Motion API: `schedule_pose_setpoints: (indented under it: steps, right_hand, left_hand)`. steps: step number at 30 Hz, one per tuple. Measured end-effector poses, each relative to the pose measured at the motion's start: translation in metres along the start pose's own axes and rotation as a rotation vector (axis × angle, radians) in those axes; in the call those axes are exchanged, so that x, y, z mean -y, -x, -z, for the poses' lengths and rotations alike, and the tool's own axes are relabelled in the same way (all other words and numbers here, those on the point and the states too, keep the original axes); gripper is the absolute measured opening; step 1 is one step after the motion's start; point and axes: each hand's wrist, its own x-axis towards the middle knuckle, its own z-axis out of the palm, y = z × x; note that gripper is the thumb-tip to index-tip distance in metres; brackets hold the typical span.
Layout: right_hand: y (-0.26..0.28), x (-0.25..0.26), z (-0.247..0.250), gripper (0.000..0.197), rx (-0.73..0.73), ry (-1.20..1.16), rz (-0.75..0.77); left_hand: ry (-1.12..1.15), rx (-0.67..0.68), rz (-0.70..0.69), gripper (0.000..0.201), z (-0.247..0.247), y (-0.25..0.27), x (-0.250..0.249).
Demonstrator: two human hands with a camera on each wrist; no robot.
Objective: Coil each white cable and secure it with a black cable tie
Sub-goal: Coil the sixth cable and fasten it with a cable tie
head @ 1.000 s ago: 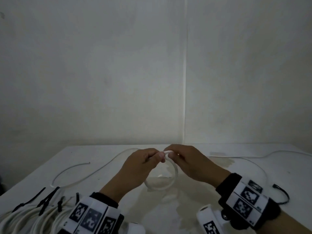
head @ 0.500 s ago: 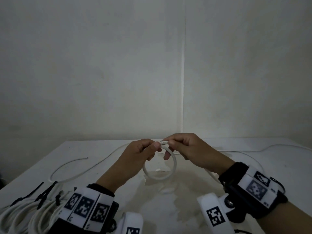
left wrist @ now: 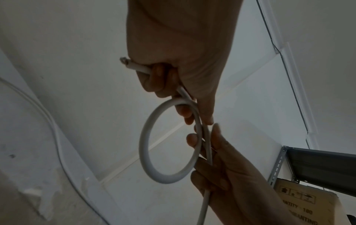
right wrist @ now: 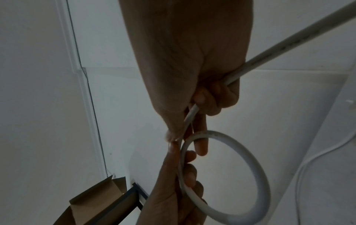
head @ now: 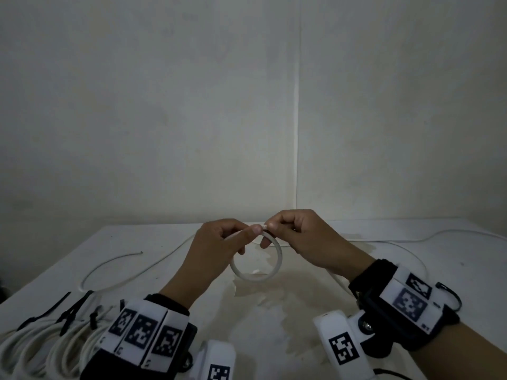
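Above the counter: both hands meet over the white counter (head: 452, 272), holding one small loop of round white plastic cable (head: 278, 266) clear of the surface.
Left hand (head: 219, 244): fingers curled, thumb and forefinger pinching the top of the loop where the strands cross; the cut cable end (left wrist: 125, 60) pokes out of the fist.
Right hand (head: 307, 237): fingers curled around the running length and pinching it against the loop's top, touching the left fingertips.
Cable run: the free length leaves the right palm and trails right across the counter.
Step in hand: judged to be the first turn of a new coil, with no tie on it yet.
Next move: likely calls for the right hand to feed more length round while the left keeps the crossing pinned, so the springy loop does not open.
Done pile: coiled white cables with thin black plastic ties (head: 55, 333) lie at the near left.
Stray cable: a thin white cable (head: 115, 263) arcs at the far left.
Head view only: the pile and counter layout.
Wrist views only: the cut end, the strand crossing, a brown cardboard box (right wrist: 96, 202) and a grey metal shelf (left wrist: 318, 164).
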Motion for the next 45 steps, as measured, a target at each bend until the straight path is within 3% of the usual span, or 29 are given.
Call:
schedule_pose_setpoints:
  steps: [5,10,13,18,22,25,28,33,38,42,45]
  right_hand:
    - [-0.003,-0.007,-0.003,0.014,-0.058,0.046,0.035]
    - [-0.002,-0.01,0.006,0.016,-0.091,0.055,-0.047]
    - [-0.001,-0.012,0.007,0.016,-0.089,0.086,-0.063]
    - [0.0,-0.012,0.004,0.016,-0.135,0.086,-0.035]
    - [0.002,-0.01,0.005,0.016,-0.182,0.046,-0.003]
    - [0.004,-0.01,0.004,0.016,-0.187,0.039,0.011]
    - [0.006,-0.011,0.001,0.017,-0.179,0.025,0.009]
    - [0.009,-0.007,0.001,0.019,-0.187,0.015,-0.004]
    - [0.012,-0.001,-0.005,0.022,-0.112,-0.04,-0.089]
    - [0.009,-0.003,-0.011,0.02,-0.141,-0.043,-0.123]
    - [0.008,-0.009,-0.01,0.019,-0.245,0.12,-0.083]
  left_hand:
    - [-0.057,-0.012,-0.013,0.024,0.0,-0.001,-0.001]
    - [0.041,0.133,0.221,0.035,0.019,0.002,0.001]
    - [0.084,0.222,0.28,0.029,0.027,0.005,-0.001]
    - [0.372,0.275,0.363,0.012,0.028,0.011,0.0]
    - [0.359,0.221,0.304,0.01,0.016,0.014,0.007]
    - [0.465,0.291,0.305,0.024,0.007,0.018,0.003]
    - [0.439,0.314,0.278,0.025,0.0,0.02,-0.006]
    - [0.193,0.101,0.164,0.017,-0.005,0.018,-0.004]
    - [-0.094,-0.165,-0.066,0.023,0.001,0.012,0.007]
    - [-0.136,-0.166,-0.095,0.022,0.002,0.01,0.011]
    - [-0.164,-0.104,-0.135,0.02,0.0,0.013,0.01]
